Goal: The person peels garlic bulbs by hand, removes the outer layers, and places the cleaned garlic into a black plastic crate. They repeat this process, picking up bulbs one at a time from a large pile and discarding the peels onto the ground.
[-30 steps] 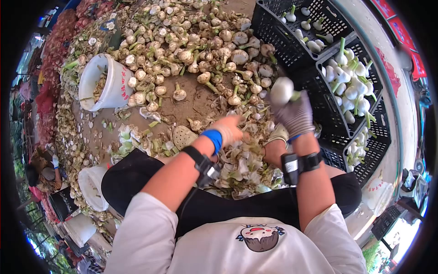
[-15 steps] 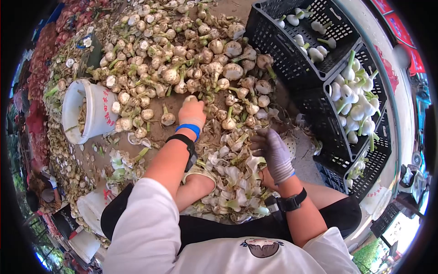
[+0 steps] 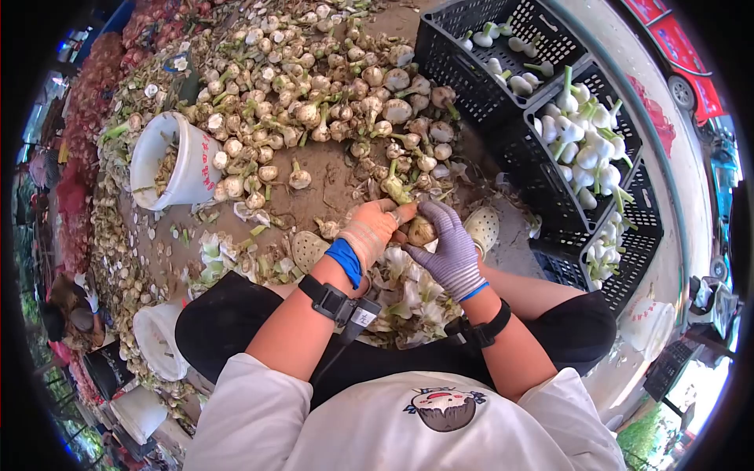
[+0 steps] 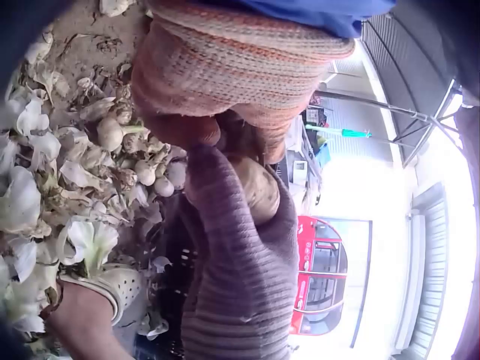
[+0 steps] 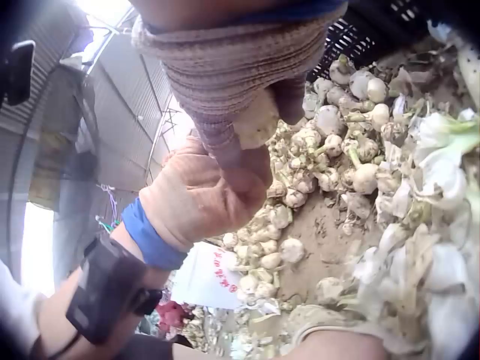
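Observation:
An unpeeled garlic bulb (image 3: pixel 420 231) with a green stalk is held between both hands above the heap of peelings. My left hand (image 3: pixel 385 224), in an orange knit glove, grips it from the left. My right hand (image 3: pixel 441 235), in a purple knit glove, wraps round it from the right. The left wrist view shows the bulb (image 4: pixel 259 192) tucked between the orange glove (image 4: pixel 240 75) and the purple glove (image 4: pixel 240 262). In the right wrist view the bulb (image 5: pixel 259 120) sits under the purple fingers (image 5: pixel 225 142), with the left hand (image 5: pixel 195 199) just below.
A big pile of unpeeled garlic (image 3: pixel 314 86) covers the ground ahead. A white bucket (image 3: pixel 169 161) stands at the left. Black crates (image 3: pixel 503 102) with peeled white garlic (image 3: pixel 581 149) line the right. Peelings (image 3: pixel 408 294) lie between my legs, and perforated shoes (image 3: pixel 483 226) sit beside them.
One second ago my right hand held a peeled white bulb up by the crates. It came back empty while my left hand took a bulb from the pile; both hands now hold that bulb.

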